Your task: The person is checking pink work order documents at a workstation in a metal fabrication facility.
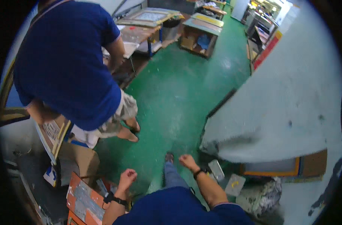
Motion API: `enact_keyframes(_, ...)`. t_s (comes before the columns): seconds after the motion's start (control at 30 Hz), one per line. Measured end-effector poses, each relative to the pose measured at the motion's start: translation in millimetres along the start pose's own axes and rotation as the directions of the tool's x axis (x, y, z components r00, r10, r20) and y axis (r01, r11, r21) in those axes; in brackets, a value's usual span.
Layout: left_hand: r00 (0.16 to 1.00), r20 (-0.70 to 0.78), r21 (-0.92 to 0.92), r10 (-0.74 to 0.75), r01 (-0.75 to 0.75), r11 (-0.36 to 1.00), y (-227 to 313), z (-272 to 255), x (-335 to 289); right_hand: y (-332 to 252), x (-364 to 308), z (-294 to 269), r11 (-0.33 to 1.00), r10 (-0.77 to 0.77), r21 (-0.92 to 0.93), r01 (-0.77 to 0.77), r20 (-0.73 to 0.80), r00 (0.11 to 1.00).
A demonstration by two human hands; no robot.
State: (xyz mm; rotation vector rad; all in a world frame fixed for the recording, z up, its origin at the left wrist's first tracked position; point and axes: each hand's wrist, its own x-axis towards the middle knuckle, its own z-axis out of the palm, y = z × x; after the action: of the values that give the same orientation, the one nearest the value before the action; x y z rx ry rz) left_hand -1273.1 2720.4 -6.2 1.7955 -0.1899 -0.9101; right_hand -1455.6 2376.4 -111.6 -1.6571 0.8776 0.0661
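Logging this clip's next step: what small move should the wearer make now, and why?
Perhaps a short step ahead along the green floor: the left hand and right hand show nothing held, one foot is forward, and the co-worker stands off left.

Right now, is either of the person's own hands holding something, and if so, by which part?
Nothing appears to be held: the bare left hand and bare right hand are loosely curled above the glossy green floor, no object visible.

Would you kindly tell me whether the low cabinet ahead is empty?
Not empty: through its open front, the low cabinet shows a blue bundle inside.
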Motion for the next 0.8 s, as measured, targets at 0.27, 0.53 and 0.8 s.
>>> enact_keyframes(0.27, 0.904, 0.082, 0.209, -0.420, 0.396, 0.894, 6.8, 17.2, 36.2, 52.5, -50.5, -84.9, 0.968, 0.243, 0.017, -0.249, 0.163, 0.956)
enact_keyframes(0.53, 0.834, 0.050, -0.223, -0.550, 0.546, 0.808, 130.1, 46.8, 198.8, -43.3, 45.0, -165.5, 0.668, 0.582, 0.408, -0.622, 0.234, 0.779)
enact_keyframes(0.8, 0.926, 0.346, -0.051, -0.151, 0.179, 0.982, 239.7, 121.8, 418.3, -142.6, 218.0, -239.3, 0.640, 0.455, 0.584, -0.499, 0.235, 0.859)
